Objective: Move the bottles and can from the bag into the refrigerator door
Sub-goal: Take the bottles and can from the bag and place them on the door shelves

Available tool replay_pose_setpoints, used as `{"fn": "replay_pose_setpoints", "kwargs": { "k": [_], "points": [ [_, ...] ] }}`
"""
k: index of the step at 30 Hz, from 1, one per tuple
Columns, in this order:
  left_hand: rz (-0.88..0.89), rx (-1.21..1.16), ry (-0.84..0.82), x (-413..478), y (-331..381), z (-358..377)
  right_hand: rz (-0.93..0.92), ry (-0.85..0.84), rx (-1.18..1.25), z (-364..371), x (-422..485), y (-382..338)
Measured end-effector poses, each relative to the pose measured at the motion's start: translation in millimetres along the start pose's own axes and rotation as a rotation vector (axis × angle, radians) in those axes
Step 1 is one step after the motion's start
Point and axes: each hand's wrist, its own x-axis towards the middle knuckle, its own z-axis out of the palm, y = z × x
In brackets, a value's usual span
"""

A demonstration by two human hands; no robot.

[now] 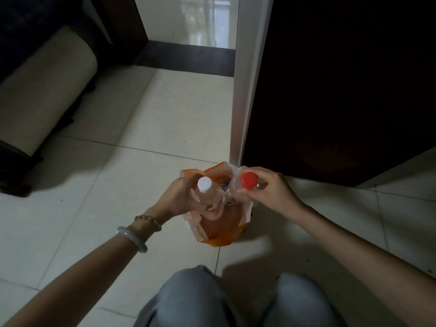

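An orange and white plastic bag (221, 230) stands open on the tiled floor just in front of my knees. My left hand (181, 197) grips a clear bottle with a white cap (204, 184), held upright over the bag's mouth. My right hand (271, 188) pinches the neck of a second clear bottle with a red cap (249, 180), at the bag's right rim. The lower parts of both bottles are hidden by my fingers and the bag. No can is visible. The dark refrigerator (342, 90) rises right behind the bag, its silver edge (243, 90) facing me.
A beige cushioned seat on a dark frame (42, 90) stands at the left. A dark threshold strip (186, 57) crosses the doorway beyond. My knees in grey jeans (236, 300) fill the bottom of the view. Pale floor tiles (106, 173) spread between the seat and the bag.
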Motion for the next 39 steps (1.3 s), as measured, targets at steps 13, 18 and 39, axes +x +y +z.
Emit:
{"fn": "replay_pose_setpoints", "kwargs": {
  "k": [13,18,39],
  "points": [
    [0.067,0.034,-0.072,-12,322,-224,0.108,0.129,-0.032,-189,-84,-324],
    [0.139,0.024,-0.134,-25,455,-291,0.185,0.222,-0.044,-272,-136,-454],
    [0.624,-0.14,-0.297,66,767,-342,0.227,1.0,-0.108,-473,-289,-635]
  ]
}}
